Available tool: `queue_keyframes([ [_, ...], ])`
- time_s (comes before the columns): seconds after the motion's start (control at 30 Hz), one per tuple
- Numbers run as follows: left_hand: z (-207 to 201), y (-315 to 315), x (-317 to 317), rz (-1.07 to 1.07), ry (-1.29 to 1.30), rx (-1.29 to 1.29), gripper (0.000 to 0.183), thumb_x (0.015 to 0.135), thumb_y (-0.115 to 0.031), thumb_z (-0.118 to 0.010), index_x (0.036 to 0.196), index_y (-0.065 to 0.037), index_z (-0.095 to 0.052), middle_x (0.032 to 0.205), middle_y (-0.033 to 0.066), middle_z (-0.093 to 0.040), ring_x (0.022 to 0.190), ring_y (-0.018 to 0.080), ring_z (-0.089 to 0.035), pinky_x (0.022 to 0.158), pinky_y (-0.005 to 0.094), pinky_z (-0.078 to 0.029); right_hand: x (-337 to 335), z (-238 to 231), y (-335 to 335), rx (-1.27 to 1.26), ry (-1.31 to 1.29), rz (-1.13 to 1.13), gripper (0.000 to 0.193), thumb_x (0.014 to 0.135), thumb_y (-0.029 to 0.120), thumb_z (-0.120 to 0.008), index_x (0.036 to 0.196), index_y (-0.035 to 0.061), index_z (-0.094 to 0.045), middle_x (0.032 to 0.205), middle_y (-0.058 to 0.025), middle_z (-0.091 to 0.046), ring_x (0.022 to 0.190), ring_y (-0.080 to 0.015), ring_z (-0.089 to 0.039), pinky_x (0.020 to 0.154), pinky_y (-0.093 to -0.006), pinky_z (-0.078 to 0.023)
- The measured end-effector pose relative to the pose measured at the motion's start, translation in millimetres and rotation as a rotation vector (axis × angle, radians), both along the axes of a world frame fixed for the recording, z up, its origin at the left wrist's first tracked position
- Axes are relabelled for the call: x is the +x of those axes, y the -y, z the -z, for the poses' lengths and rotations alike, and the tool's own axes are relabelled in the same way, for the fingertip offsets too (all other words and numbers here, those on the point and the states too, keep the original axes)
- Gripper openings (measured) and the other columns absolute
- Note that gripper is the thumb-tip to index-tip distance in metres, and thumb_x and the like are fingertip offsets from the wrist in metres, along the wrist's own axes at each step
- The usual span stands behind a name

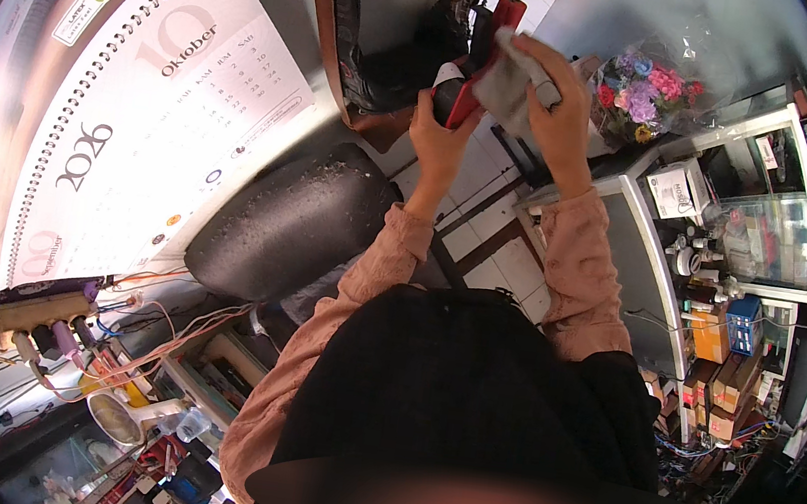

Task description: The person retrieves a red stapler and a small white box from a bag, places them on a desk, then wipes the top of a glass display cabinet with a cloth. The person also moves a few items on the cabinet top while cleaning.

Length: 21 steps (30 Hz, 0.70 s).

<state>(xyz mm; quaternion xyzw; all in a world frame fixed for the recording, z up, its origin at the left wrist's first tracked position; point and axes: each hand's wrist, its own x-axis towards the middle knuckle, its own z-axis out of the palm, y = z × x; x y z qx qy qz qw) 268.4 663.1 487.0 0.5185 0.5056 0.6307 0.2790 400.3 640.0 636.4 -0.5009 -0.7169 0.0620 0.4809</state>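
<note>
Left grip [437,145] pinching the near end of this red-and-black object [463,105], out in front of me; its long axis runs away, far end leaning right. And my right grip [559,120] clasps a grey cloth [506,88] against its right side!

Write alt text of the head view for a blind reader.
A person's left hand holds a red-and-black object while the right hand holds a grey cloth against it. A large calendar fills the upper left, with a dark padded seat beside it and colourful flowers at right.
</note>
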Motion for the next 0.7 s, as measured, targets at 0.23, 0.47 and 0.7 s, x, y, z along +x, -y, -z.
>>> queue_keyframes([
  [0.23,0,13,14,-0.023,0.001,-0.067,0.055,0.073,-0.019,-0.087,0.114,0.0,-0.056,0.09,0.0194,-0.07,0.079,0.0272,-0.069,0.075,0.0372,-0.055,-40,12,-12,0.287,0.298,0.136,0.071,0.076,-0.004,-0.07,0.144,0.013,-0.056,0.151,-0.0102,-0.053,0.131,-0.0369,-0.055,0.106,-0.0463,-0.047],
  [0.47,10,10,-3,0.044,0.021,-0.048,0.056,0.074,-0.017,-0.085,0.117,0.002,-0.055,0.092,0.0226,-0.07,0.085,0.0329,-0.072,0.077,0.0399,-0.055,-22,38,24,-0.038,0.351,0.071,0.051,0.08,0.0,-0.071,0.129,0.0134,-0.065,0.132,-0.0091,-0.064,0.117,-0.0343,-0.064,0.093,-0.0442,-0.053],
  [0.7,-16,20,7,0.122,-0.047,-0.045,0.065,0.076,-0.021,-0.087,0.122,0.006,-0.05,0.097,0.0251,-0.069,0.089,0.0372,-0.072,0.078,0.0414,-0.055,20,-3,15,-0.009,-0.095,0.265,0.034,0.083,-0.005,-0.062,0.114,0.0061,-0.07,0.106,-0.0128,-0.074,0.102,-0.0325,-0.071,0.092,-0.0359,-0.053],
])
